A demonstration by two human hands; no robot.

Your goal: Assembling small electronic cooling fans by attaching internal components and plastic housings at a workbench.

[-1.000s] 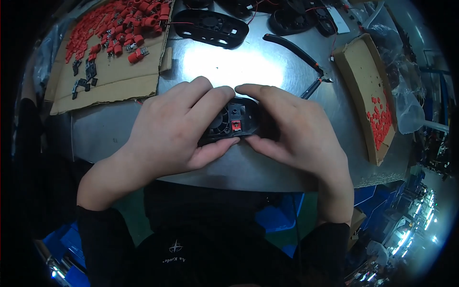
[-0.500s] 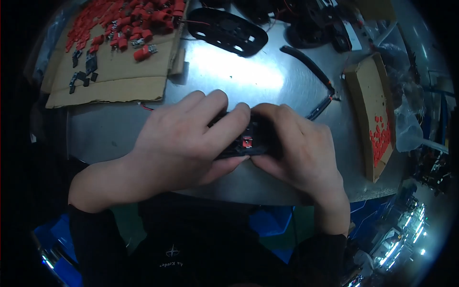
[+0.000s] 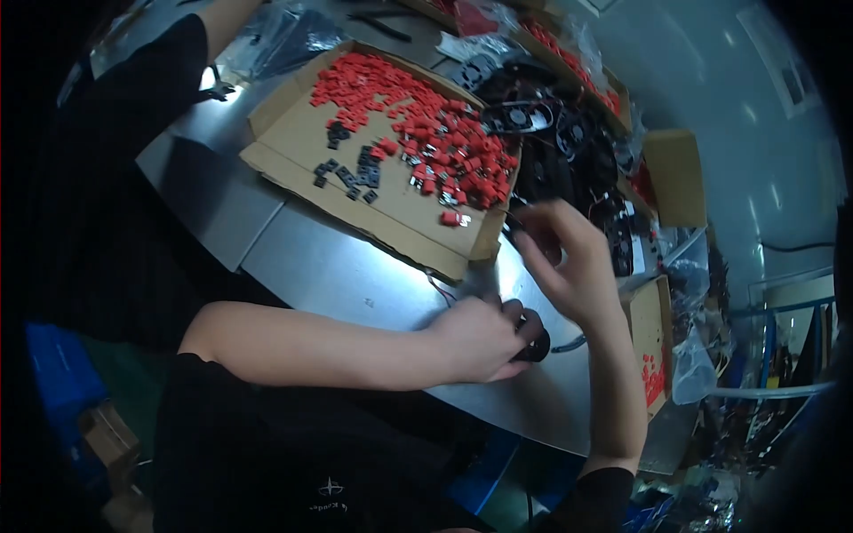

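My left hand [image 3: 480, 339] is closed round a black plastic housing [image 3: 535, 345], low over the metal table. Most of that housing is hidden by my fingers; a red wire [image 3: 437, 286] shows beyond the wrist. Farther off, my right hand [image 3: 573, 262] is at the right corner of the cardboard tray [image 3: 355, 218], thumb and fingers curled together. Something dark [image 3: 510, 226] shows at its fingertips, too covered and blurred to name. Close by in the tray lie a single red connector with metal prongs [image 3: 453, 218] and a heap of similar red connectors [image 3: 458, 155].
Black parts [image 3: 355, 173] and small red pieces [image 3: 373, 84] also lie in the tray. Black fan housings [image 3: 569, 133] crowd the back. A smaller box with red pieces [image 3: 653, 373] stands at right. Another person's dark sleeve [image 3: 151, 89] reaches in at upper left.
My head view has swung left, bringing the whole tray and another person's arm into view. My right hand has left the housing and reached away to the tray corner; my left still grips it.
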